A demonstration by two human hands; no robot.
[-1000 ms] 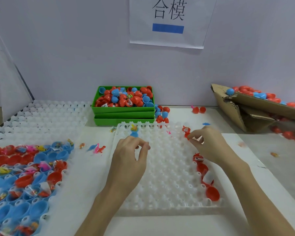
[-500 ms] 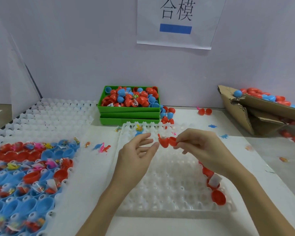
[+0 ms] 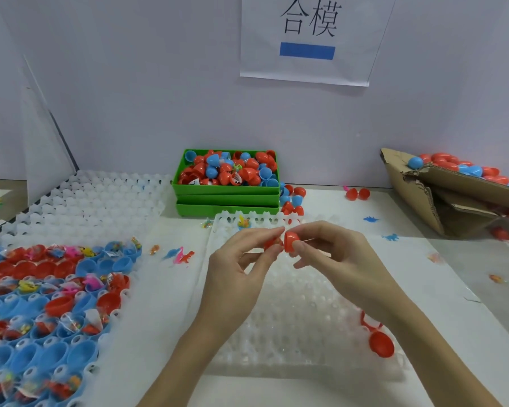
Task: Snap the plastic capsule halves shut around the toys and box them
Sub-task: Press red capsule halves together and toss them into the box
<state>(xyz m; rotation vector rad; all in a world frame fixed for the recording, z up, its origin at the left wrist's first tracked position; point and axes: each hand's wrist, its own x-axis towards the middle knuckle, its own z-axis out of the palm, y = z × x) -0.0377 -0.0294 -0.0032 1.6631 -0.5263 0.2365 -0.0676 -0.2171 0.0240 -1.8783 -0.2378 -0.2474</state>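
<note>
At mid-frame both hands meet above a clear, dimpled plastic tray [image 3: 291,324]. The right hand [image 3: 344,259] pinches a glossy red capsule half [image 3: 290,241], dome-shaped, between thumb and curled fingers. The left hand [image 3: 238,262] pinches the other red half [image 3: 272,243], mostly hidden behind its fingertips; the two halves touch at their rims. Whether a toy sits inside I cannot tell. At the tray's lower right edge lies an open red shell [image 3: 381,344]. At lower left, a tray [image 3: 80,342] holds smooth blue and red cups with bagged toys. Behind centre, stacked green bins [image 3: 227,195] brim with capsules; at upper right a torn corrugated box [image 3: 441,198] holds more.
</note>
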